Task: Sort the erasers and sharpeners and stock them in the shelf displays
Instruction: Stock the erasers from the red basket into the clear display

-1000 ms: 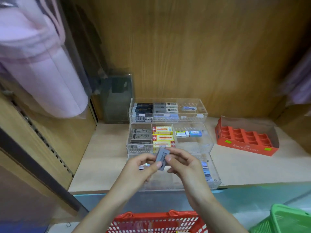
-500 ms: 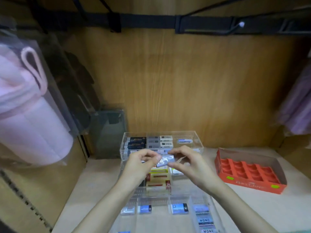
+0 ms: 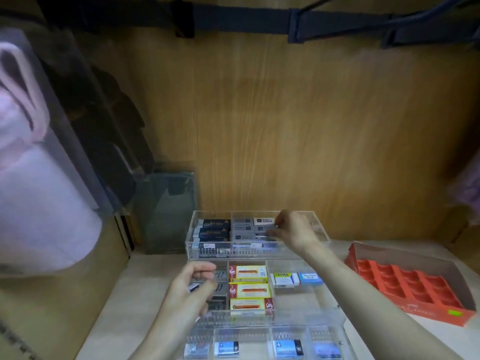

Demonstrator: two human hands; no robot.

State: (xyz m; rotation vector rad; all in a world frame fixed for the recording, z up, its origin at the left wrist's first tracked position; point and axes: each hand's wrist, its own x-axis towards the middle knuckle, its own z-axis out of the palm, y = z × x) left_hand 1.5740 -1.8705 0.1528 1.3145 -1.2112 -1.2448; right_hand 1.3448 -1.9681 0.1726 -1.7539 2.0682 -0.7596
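Head view | right hand (image 3: 293, 232) outstretched, fingers seemingly pinching grey eraser (image 3: 261, 231) in top tray (image 3: 202, 252) | left hand (image 3: 192, 289) fingers curled, hold unclear

Pale wooden shelf (image 3: 141, 281) here. Sitting smack in the middle is a clear stepped acrylic display (image 3: 254, 252), three tiers coming down toward the front edge. Off to the right, apart from it, is a red cardboard tray (image 3: 415, 311) at an angle. Back left, against the wall, there's a smoky plastic box (image 3: 166, 211).

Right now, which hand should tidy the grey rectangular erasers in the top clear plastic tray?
The right hand: its fingers reach the grey erasers in the top clear tray; the left hand hovers lower.
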